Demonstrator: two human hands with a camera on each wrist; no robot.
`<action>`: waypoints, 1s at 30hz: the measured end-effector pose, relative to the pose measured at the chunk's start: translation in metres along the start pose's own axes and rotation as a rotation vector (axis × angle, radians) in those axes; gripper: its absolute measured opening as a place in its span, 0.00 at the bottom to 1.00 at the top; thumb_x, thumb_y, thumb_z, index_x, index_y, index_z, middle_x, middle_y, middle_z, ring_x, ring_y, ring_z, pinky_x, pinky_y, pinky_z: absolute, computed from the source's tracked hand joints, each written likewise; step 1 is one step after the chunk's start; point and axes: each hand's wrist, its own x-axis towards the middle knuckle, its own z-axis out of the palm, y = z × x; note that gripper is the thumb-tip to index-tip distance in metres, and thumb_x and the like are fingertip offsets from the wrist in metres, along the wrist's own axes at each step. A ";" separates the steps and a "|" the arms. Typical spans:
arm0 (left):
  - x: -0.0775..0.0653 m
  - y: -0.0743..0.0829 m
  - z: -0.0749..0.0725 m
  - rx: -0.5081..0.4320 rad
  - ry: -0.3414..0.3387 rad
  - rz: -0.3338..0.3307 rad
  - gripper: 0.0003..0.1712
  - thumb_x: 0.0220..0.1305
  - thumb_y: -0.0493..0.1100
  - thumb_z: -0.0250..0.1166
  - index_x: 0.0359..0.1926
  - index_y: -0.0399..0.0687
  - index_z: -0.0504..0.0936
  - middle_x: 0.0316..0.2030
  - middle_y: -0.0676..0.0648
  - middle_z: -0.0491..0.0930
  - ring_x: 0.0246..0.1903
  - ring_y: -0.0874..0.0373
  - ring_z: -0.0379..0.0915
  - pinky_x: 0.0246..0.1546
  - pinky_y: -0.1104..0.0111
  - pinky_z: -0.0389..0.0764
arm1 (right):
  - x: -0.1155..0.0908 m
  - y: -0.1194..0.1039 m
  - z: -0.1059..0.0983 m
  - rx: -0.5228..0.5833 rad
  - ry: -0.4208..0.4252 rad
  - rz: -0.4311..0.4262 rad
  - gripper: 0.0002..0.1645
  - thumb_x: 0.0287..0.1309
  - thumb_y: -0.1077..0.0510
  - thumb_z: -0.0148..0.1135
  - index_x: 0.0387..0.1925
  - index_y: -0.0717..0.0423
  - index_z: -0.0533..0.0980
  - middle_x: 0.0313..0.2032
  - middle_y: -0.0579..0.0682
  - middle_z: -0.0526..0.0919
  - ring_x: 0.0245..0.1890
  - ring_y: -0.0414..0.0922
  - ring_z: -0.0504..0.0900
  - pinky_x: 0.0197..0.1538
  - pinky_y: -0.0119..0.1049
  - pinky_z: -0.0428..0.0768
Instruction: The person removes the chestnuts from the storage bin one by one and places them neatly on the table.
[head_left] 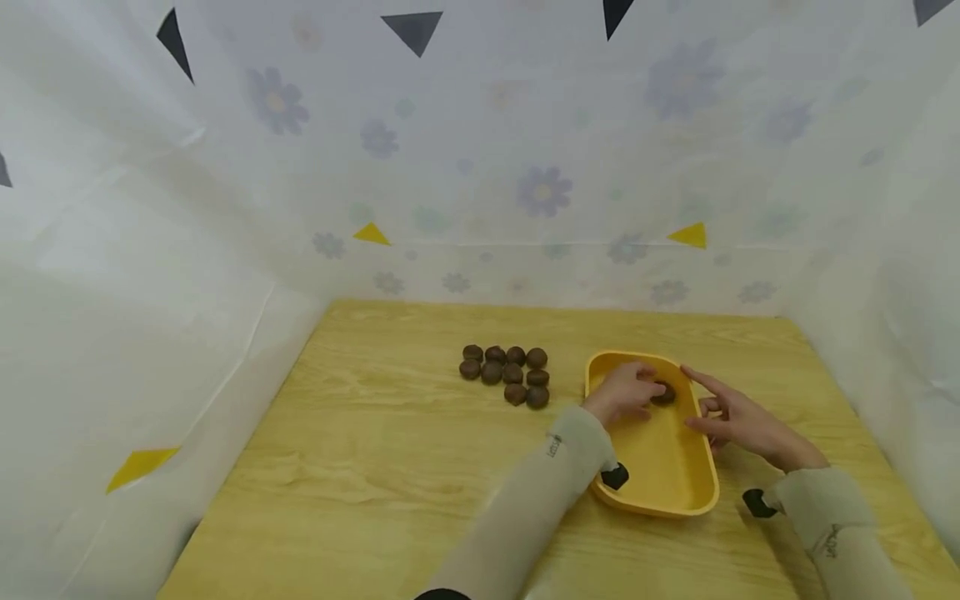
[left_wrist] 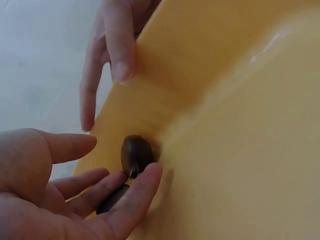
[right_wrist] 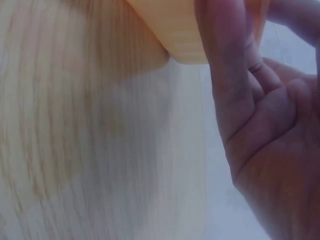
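A yellow plastic tray (head_left: 660,467) stands at the right of the table. My left hand (head_left: 625,392) reaches inside it, fingers loosely bent and the thumb apart from them. Beside its fingertips a dark brown chestnut (left_wrist: 136,155) lies against the tray wall. Another chestnut (left_wrist: 114,198) is partly hidden behind the fingers of that hand. At the tray's right rim my right hand (head_left: 750,425) pinches the wall, thumb on one side and fingers on the other. Several more chestnuts (head_left: 513,375) lie in close rows left of the tray.
The wood-grain table (head_left: 360,450) is enclosed by pale sheets (head_left: 480,150) printed with flowers. Yellow and dark triangles mark the sheets. The chestnut rows sit a short way from the tray's left rim.
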 end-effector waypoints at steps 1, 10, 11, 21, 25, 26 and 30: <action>0.000 -0.004 -0.001 -0.005 -0.011 0.004 0.23 0.74 0.38 0.65 0.67 0.41 0.77 0.57 0.43 0.82 0.52 0.44 0.83 0.52 0.50 0.86 | 0.001 0.001 0.002 0.003 -0.003 0.001 0.54 0.76 0.55 0.60 0.84 0.49 0.34 0.43 0.62 0.85 0.27 0.54 0.85 0.34 0.50 0.88; 0.009 -0.013 -0.009 0.025 -0.178 0.040 0.21 0.76 0.38 0.62 0.66 0.41 0.79 0.53 0.45 0.83 0.54 0.45 0.81 0.54 0.51 0.86 | 0.000 0.000 0.005 -0.009 0.013 -0.020 0.53 0.76 0.57 0.60 0.84 0.53 0.35 0.41 0.62 0.84 0.25 0.51 0.84 0.31 0.48 0.87; 0.010 -0.013 -0.009 0.057 -0.201 0.047 0.22 0.76 0.38 0.63 0.67 0.41 0.78 0.53 0.46 0.82 0.53 0.47 0.82 0.53 0.53 0.86 | 0.000 0.000 0.004 -0.010 0.014 -0.018 0.53 0.76 0.57 0.60 0.84 0.53 0.35 0.40 0.62 0.84 0.25 0.51 0.84 0.31 0.47 0.87; 0.019 -0.012 -0.007 0.319 -0.281 0.198 0.18 0.72 0.38 0.67 0.61 0.46 0.83 0.51 0.52 0.82 0.44 0.67 0.77 0.48 0.72 0.82 | -0.002 0.002 -0.004 -0.002 0.015 -0.014 0.53 0.76 0.57 0.59 0.84 0.51 0.35 0.44 0.63 0.85 0.26 0.52 0.84 0.32 0.50 0.87; 0.018 -0.016 -0.009 0.399 -0.265 0.250 0.14 0.71 0.38 0.68 0.56 0.48 0.83 0.47 0.52 0.82 0.42 0.66 0.76 0.45 0.74 0.80 | -0.002 0.002 -0.001 0.013 0.016 -0.031 0.53 0.76 0.58 0.60 0.84 0.54 0.35 0.42 0.63 0.85 0.25 0.52 0.84 0.31 0.49 0.87; 0.018 -0.017 -0.009 0.415 -0.264 0.257 0.13 0.70 0.37 0.69 0.54 0.48 0.83 0.46 0.51 0.82 0.41 0.66 0.76 0.44 0.74 0.80 | -0.002 0.001 0.000 0.019 0.015 -0.033 0.53 0.75 0.59 0.60 0.84 0.54 0.35 0.42 0.63 0.85 0.25 0.53 0.83 0.31 0.49 0.87; 0.016 -0.018 -0.009 0.482 -0.264 0.269 0.12 0.69 0.38 0.71 0.52 0.48 0.84 0.41 0.54 0.82 0.38 0.67 0.76 0.41 0.75 0.80 | -0.003 -0.001 0.001 0.012 0.017 -0.047 0.53 0.76 0.59 0.59 0.84 0.55 0.36 0.42 0.63 0.85 0.25 0.53 0.83 0.31 0.49 0.87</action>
